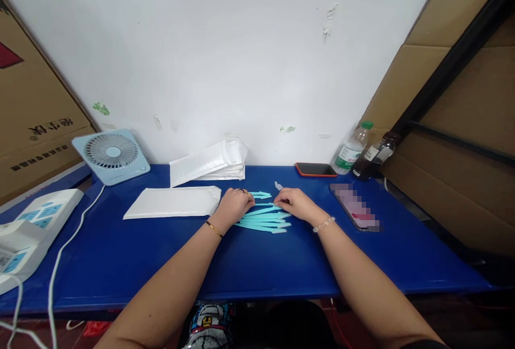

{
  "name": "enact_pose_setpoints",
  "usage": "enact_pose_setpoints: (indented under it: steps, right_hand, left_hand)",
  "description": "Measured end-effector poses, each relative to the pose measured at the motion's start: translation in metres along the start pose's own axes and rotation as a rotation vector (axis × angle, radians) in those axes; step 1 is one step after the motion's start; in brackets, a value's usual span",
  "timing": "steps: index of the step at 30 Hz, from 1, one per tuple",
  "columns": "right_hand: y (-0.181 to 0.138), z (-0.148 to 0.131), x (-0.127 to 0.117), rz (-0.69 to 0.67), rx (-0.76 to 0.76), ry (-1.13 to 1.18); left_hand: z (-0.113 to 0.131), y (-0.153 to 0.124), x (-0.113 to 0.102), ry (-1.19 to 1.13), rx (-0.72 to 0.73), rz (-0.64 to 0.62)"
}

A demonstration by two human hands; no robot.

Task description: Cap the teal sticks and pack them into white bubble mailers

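Several thin light-blue plastic sticks (265, 219) lie fanned out on the blue table (257, 263), tips pointing right. My left hand (233, 206) rests on their left ends, fingers curled over them. My right hand (293, 202) is at their upper right with its fingers closed on one stick's end. One more light-blue stick (260, 195) lies just behind, between my hands. A small whitish piece (278, 185) sits behind my right hand.
A flat white padded envelope (173, 202) lies left of my hands, with a stack of them (209, 162) against the wall. A small fan (112, 154) and a white device (28, 231) are far left. A red phone (316, 169), two bottles (362, 151) and another phone (356, 206) are right.
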State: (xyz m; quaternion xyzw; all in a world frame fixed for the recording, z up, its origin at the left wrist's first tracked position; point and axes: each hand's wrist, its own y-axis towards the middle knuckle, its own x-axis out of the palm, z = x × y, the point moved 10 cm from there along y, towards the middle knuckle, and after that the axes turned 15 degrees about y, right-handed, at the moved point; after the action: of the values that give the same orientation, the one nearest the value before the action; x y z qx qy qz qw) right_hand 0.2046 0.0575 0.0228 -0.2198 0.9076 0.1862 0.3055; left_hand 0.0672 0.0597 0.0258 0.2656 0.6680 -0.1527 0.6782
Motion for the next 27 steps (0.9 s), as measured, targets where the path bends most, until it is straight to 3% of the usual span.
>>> enact_pose_setpoints:
  steps: [2,7,13,18,22,27]
  right_hand:
    - [0.000,0.006,-0.008,0.048,0.009,0.015]
    - [0.004,0.042,-0.044,0.376,0.162,-0.152]
    - [0.010,0.055,-0.037,0.348,0.247,-0.287]
    - [-0.001,0.062,-0.041,0.269,0.329,-0.240]
    - [-0.007,0.066,-0.046,0.326,0.310,-0.001]
    - [-0.005,0.052,-0.040,0.429,0.204,0.640]
  left_hand:
    - [-0.002,-0.001,0.000,-0.015,-0.002,0.004]
    - [-0.022,-0.001,-0.001,-0.004,-0.123,0.078]
    - [-0.029,0.002,0.004,-0.010,-0.144,0.034]
    - [-0.028,-0.001,0.013,-0.162,-0.117,-0.059]
    - [-0.025,-0.005,0.014,-0.197,-0.112,-0.099]
    - [-0.028,-0.009,0.005,-0.352,-0.166,-0.029]
